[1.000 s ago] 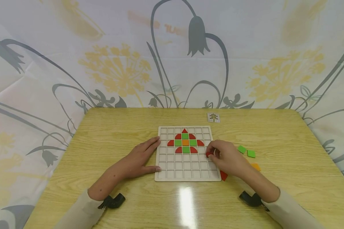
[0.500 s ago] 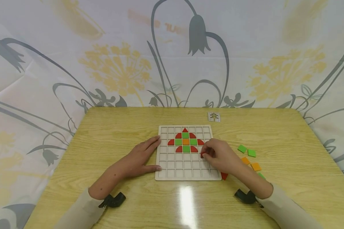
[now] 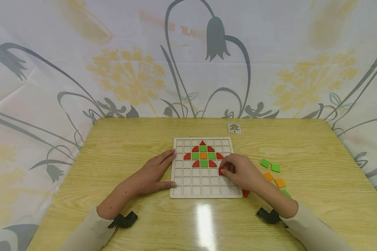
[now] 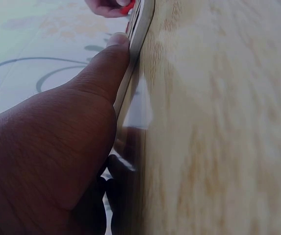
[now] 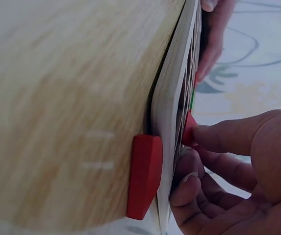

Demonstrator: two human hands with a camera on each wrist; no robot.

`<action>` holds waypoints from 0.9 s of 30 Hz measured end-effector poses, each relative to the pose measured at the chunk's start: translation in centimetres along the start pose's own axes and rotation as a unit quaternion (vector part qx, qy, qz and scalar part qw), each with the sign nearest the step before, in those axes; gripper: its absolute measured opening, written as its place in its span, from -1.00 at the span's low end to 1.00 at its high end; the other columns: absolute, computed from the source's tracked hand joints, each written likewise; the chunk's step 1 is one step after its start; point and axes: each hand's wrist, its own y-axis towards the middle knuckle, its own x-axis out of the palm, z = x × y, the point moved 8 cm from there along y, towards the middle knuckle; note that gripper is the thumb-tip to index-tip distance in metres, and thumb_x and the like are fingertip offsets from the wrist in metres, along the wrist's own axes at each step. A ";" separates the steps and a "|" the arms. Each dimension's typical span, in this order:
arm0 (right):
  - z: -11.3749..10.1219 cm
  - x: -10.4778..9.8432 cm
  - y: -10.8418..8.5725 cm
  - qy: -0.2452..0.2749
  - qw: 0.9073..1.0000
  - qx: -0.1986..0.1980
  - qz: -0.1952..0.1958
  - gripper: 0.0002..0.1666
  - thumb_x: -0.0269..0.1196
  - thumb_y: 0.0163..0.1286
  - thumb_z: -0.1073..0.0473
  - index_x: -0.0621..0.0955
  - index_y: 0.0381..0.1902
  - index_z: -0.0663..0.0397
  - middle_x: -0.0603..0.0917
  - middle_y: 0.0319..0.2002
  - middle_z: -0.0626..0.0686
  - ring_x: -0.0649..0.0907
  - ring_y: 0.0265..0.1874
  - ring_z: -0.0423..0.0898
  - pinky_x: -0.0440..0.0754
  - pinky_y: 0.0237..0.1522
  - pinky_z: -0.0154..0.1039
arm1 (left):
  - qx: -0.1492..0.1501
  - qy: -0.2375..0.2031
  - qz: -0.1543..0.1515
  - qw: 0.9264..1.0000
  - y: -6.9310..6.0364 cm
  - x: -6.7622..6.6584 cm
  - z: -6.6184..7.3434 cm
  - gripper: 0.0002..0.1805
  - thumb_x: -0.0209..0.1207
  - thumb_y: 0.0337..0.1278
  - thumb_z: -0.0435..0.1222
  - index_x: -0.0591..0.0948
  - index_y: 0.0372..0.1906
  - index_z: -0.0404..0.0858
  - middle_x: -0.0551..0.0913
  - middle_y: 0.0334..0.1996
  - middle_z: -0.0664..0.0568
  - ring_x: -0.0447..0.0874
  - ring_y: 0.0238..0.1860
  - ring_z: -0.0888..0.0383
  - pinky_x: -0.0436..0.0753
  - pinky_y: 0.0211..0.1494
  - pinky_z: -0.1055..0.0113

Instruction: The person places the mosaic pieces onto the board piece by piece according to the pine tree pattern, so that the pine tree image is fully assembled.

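A pale square grid board point(image 3: 191, 181) lies on the table in the head view. Red, green and orange tiles fill cells in its upper half, with a red triangle point(image 3: 202, 143) at the top. My left hand point(image 3: 149, 174) rests along the board's left edge, fingers straight and thumb on the rim. Between thumb and fingertips, my right hand point(image 3: 243, 172) pinches a red tile point(image 3: 221, 171) at a cell right of and below the pattern. In the right wrist view that red tile point(image 5: 189, 130) is tilted against the grid; its full shape is partly hidden.
Another red piece point(image 5: 144, 177) lies against the board's right edge. Beyond the right hand are loose green tiles point(image 3: 275, 168) and orange tiles point(image 3: 280, 182). A small pattern card point(image 3: 234, 128) lies behind the board. A patterned cloth point(image 3: 188, 69) hangs at the table's back.
My right hand has moved left with the red tile, from the board's right edge to a cell further in, and lowered it. The left hand has stayed still.
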 end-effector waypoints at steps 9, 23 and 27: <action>0.0 0.0 -0.2 -0.011 1.000 0.003 0.004 -0.92 0.43 0.38 0.32 0.73 -0.28 0.03 0.61 -0.40 -0.14 0.55 -0.43 -0.20 0.60 -0.34 -0.30 | 0.002 0.002 0.001 1.000 0.0 0.1 -0.2 0.13 0.30 0.37 0.21 0.00 0.75 -0.22 -0.07 0.74 -0.04 0.00 0.70 -0.09 0.20 0.64 -0.15; 0.0 -0.9 -1.7 -0.017 0.999 -0.008 0.028 -0.89 0.44 0.33 0.36 0.74 -0.24 0.07 0.66 -0.32 -0.13 0.59 -0.35 -0.22 0.65 -0.28 -0.30 | 0.002 0.006 -0.001 1.000 0.0 0.2 -0.3 0.14 0.29 0.37 0.24 -0.01 0.75 -0.20 -0.10 0.75 0.00 -0.01 0.70 -0.08 0.20 0.64 -0.14; -0.3 -1.5 -2.3 -0.019 0.999 -0.014 0.037 -0.87 0.44 0.31 0.38 0.73 -0.26 0.06 0.65 -0.34 -0.14 0.58 -0.36 -0.22 0.65 -0.29 -0.30 | 0.002 0.006 0.000 1.000 0.0 0.3 -0.3 0.14 0.28 0.36 0.24 -0.01 0.75 -0.20 -0.10 0.75 -0.01 -0.01 0.70 -0.08 0.20 0.64 -0.14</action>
